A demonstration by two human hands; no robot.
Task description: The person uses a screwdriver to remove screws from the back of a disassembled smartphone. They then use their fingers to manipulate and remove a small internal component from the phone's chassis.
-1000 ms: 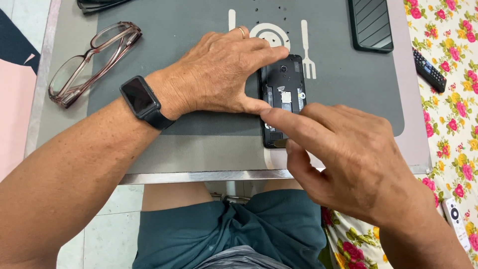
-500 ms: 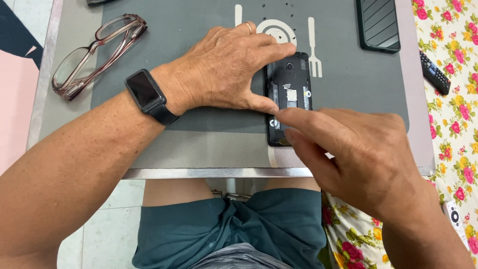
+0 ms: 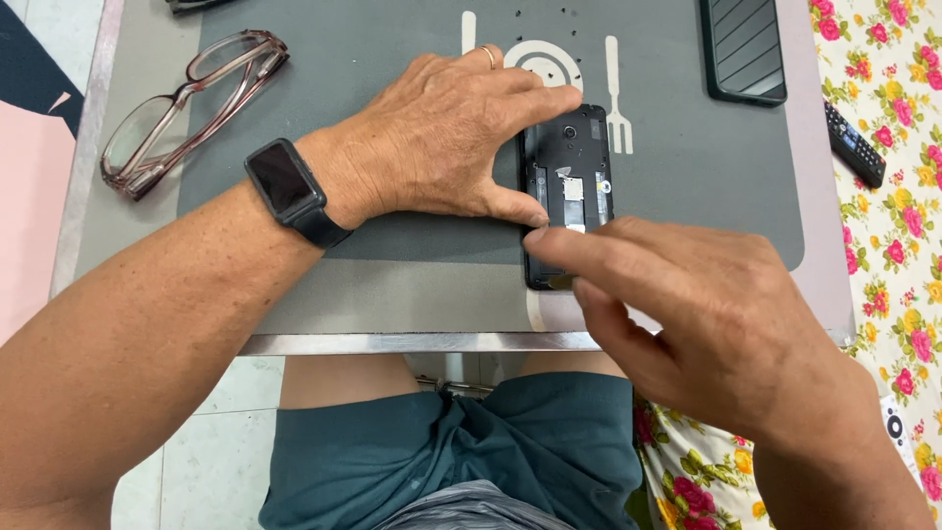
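A black phone with its back cover off [image 3: 571, 177] lies on a grey mat [image 3: 392, 59], its inner parts showing. My left hand [image 3: 442, 137], with a ring and a dark wristwatch, presses on the phone's left edge and steadies it, fingers over its top corner. My right hand [image 3: 706, 314] comes in from the lower right; its index fingertip touches the lower middle of the phone, close to my left thumb. The phone's lower part is hidden under my right fingers.
Brown-framed glasses [image 3: 186, 108] lie at the mat's left. A black phone back cover or second phone [image 3: 743, 47] rests at the upper right. A remote control [image 3: 854, 142] sits on the floral cloth to the right. The metal table edge [image 3: 392, 344] runs along the front.
My right hand has slid left, moving its fingertip to the phone's lower left near my left thumb. The view has shifted slightly; my left hand keeps its hold.
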